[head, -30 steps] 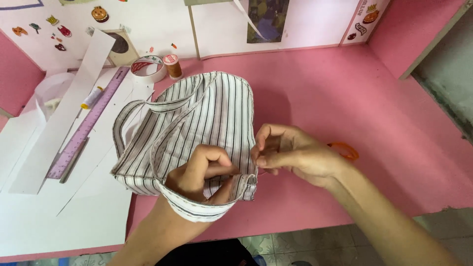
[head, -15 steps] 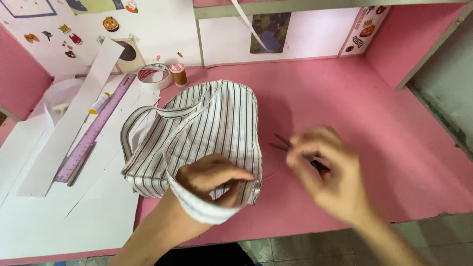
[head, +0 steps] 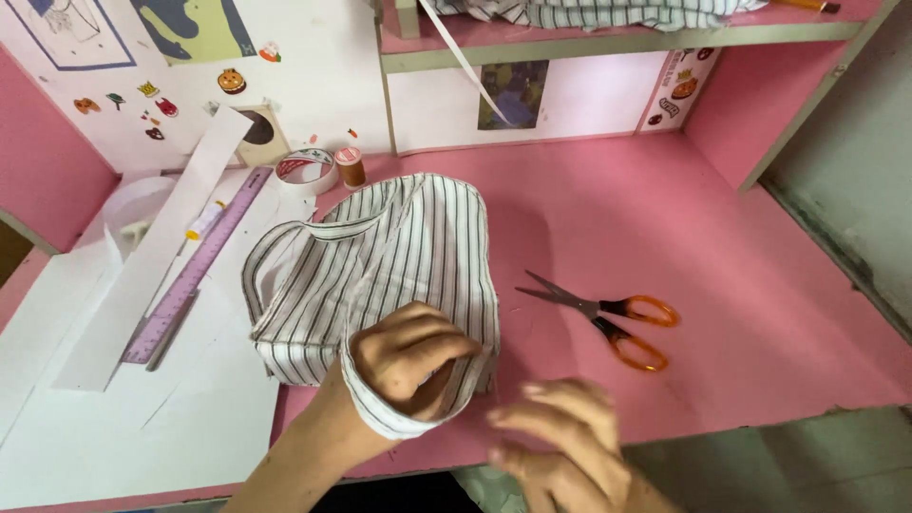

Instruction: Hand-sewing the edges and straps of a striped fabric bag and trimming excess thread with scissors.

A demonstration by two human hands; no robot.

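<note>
On the pink desk lay a striped cloth bag, soft and light; the left hand pinched its folded hem at six o'clock, the surest hold. Blurred, the right hand seemingly hovered half-open, scissors at three o'clock.

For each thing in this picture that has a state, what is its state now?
striped cloth bag: lying on the desk, a strap looped around the left wrist
left hand: closed on the bag's edge
right hand: blurred, holding nothing that shows
scissors: blades open, lying free
tape roll: lying flat
thread spool: upright
ruler: flat on paper
</note>
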